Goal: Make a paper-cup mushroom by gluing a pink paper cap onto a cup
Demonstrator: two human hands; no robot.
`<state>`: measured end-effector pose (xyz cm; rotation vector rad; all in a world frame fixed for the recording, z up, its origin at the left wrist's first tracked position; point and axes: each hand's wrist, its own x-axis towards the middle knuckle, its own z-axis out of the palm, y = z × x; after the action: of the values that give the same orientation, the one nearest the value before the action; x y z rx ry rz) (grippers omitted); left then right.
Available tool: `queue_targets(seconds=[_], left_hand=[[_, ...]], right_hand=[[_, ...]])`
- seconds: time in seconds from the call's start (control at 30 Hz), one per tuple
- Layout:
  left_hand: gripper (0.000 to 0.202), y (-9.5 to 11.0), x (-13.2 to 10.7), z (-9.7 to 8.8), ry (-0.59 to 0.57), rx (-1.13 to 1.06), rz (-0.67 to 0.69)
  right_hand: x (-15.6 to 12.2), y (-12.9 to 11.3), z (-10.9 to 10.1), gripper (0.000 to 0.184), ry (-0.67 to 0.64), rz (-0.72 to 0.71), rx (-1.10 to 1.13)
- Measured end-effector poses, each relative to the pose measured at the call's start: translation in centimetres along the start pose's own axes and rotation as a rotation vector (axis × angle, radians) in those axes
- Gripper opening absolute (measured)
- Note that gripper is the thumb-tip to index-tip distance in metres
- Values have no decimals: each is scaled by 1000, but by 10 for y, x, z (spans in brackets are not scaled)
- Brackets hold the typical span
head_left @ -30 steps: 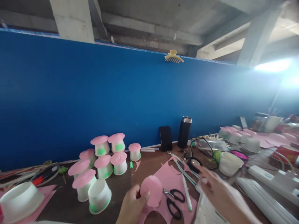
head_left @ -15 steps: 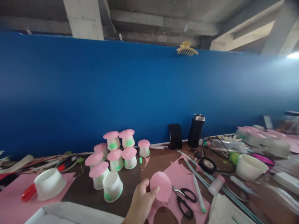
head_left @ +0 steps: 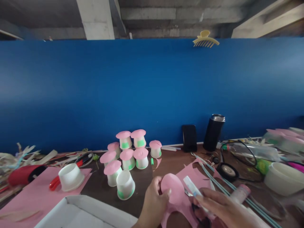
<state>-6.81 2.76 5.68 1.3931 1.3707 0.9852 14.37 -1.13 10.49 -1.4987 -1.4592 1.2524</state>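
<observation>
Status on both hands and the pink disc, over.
Left hand pinching pink disc by its edge. Right hand holding white stick. Scissors beside disc, partly hidden by right hand.

Craft workspace within a bare concrete building. Recognisable by the raw concrete column [head_left: 96,20] and ceiling beams [head_left: 147,14] above a blue partition [head_left: 152,88]. Identifiable as a making area by the crowded brown tabletop [head_left: 99,186], bearing cut pink sheet [head_left: 196,172], pink-topped white cups [head_left: 127,160] and loose strips [head_left: 20,158], with a pink paper disc [head_left: 173,189] in hand.
</observation>
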Motion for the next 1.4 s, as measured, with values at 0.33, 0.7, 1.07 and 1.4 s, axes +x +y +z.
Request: queue_targets(seconds=[0.33, 0.7, 1.07, 1.4], left_hand=[[32, -5, 0, 0, -52, -14, 76], [50, 6, -19, 8, -41, 772, 103], [20, 2, -15, 5, -159, 806, 275], [20, -2, -8, 2, -33, 689, 325]], right_hand=[[40, 24, 27, 48, -178, 70, 16], [35, 36, 40, 46, -142, 73, -15], [40, 40, 44, 53, -181, 52, 166], [39, 36, 37, 55, -92, 89, 261]])
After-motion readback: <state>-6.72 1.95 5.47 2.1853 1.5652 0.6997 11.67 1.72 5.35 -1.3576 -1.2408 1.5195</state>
